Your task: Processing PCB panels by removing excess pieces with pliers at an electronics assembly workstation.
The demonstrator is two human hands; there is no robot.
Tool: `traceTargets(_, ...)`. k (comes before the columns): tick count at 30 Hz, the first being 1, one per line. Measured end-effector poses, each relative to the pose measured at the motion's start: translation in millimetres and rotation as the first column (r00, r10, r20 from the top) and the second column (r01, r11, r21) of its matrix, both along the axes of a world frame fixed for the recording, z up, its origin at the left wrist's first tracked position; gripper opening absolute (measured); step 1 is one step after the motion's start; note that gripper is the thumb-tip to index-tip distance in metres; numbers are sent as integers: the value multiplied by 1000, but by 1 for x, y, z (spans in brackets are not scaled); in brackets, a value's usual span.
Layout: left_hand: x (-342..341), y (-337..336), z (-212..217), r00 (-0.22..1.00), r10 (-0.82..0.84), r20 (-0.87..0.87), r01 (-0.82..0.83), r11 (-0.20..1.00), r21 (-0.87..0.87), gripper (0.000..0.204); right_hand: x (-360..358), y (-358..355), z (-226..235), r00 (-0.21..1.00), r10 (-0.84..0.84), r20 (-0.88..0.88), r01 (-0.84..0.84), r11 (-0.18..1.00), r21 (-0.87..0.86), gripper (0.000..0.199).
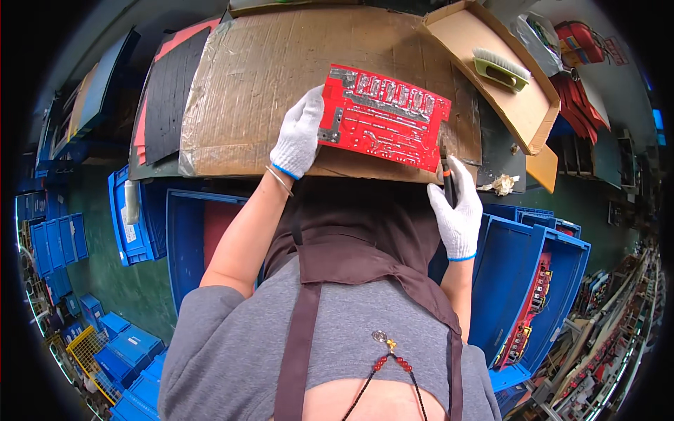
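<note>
Gloved left hand (302, 130) pinches the left edge of a red circuit board (386, 121), upper centre, above brown cardboard (246, 91); the right hand (460, 216) is wrapped round a black-and-orange tool (445, 170) at the board's lower right corner. Upper right, a cardboard tray (525, 116) holds a green-handled brush (500, 71). Lower right, a blue bin (507, 281) holds red boards (539, 289); lower left, blue crates (133, 347) stand near green floor (126, 291).

The bench (495, 144) is blanketed by cardboard (267, 84), left edge lined with black sheeting (172, 105), far-right corner occupied by a tray (533, 116)!
</note>
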State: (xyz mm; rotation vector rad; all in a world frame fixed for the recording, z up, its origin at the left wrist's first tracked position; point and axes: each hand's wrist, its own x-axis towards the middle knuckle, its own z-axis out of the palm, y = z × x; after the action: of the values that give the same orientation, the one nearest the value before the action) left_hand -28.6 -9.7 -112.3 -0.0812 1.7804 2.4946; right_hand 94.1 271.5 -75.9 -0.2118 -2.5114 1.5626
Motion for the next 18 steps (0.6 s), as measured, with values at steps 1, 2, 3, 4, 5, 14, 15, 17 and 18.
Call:
traceTargets(1, 0, 0, 0, 1000, -14, -17, 13, 1000, -7, 50, 0, 2, 5, 1000, -10, 1, 10, 998, 61, 61)
traceTargets(2, 0, 1, 1, 999, -31, -32, 30, 999, -13, 51, 1, 5, 11, 1000, -23, 3, 23, 992, 122, 62)
traceTargets(3, -1, 1, 1, 999, -38, -28, 38, 999, -8, 51, 2, 9, 8, 998, -29, -48, 37, 983, 178, 64)
traceTargets(4, -2, -3, 0, 999, -34, -39, 31, 997, -66, 50, 2, 11, 10, 998, -39, -44, 46, 982, 185, 64)
traceTargets(5, -3, -5, -1, 998, -35, -50, 29, 992, -122, 49, 3, 10, 16, 999, -48, -8, 48, 957, 284, 62)
traceTargets(14, -7, -2, 8, 998, -20, 55, 20, 1000, -5, 45, 26, 39, 9, 996, 31, -84, 20, 838, 546, 58)
traceTargets(15, -7, -2, 10, 998, -29, 52, 30, 999, -23, 45, 27, 39, 11, 996, 54, -76, 1, 809, 588, 56)
traceTargets(17, -5, -2, 8, 998, -24, 54, 24, 1000, -11, 45, 24, 37, 12, 991, 115, -69, -42, 754, 656, 53)
traceTargets(18, -4, -2, 8, 998, -20, 59, 20, 1000, 4, 45, 21, 37, 11, 987, 146, -71, -55, 714, 698, 52)
